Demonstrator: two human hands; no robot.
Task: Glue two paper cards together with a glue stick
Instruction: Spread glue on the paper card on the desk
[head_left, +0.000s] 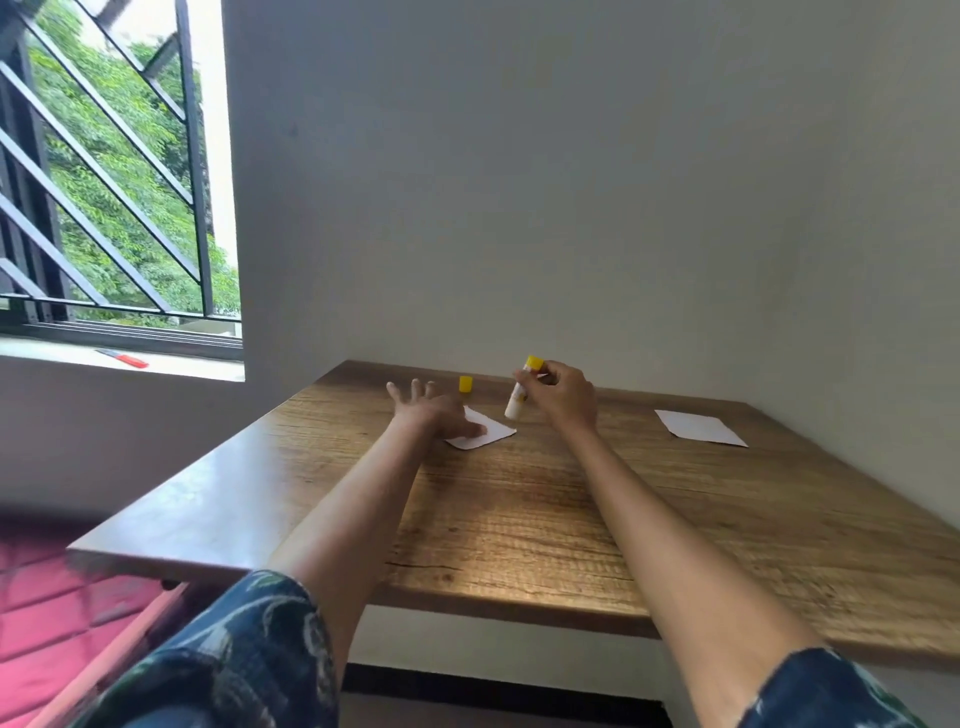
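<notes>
Head view: wooden table (519, 519) set against a pale wall (571, 182). Left hand (431, 410) flat, fingers spread and straight, pressing down on a white card (491, 431) near the far middle of the table. Right hand (563, 397) curled around a glue stick (521, 389), held tilted in the air just above that card's right corner, white end down, yellow end up; touching the paper or not, cannot tell. Yellow cap (466, 384) upright on the table just beyond the left hand. Second white card (698, 427) flat on the table well apart to the right. Barred window (104, 182) at left, green leaves outside, a red item (127, 358) on the sill.
</notes>
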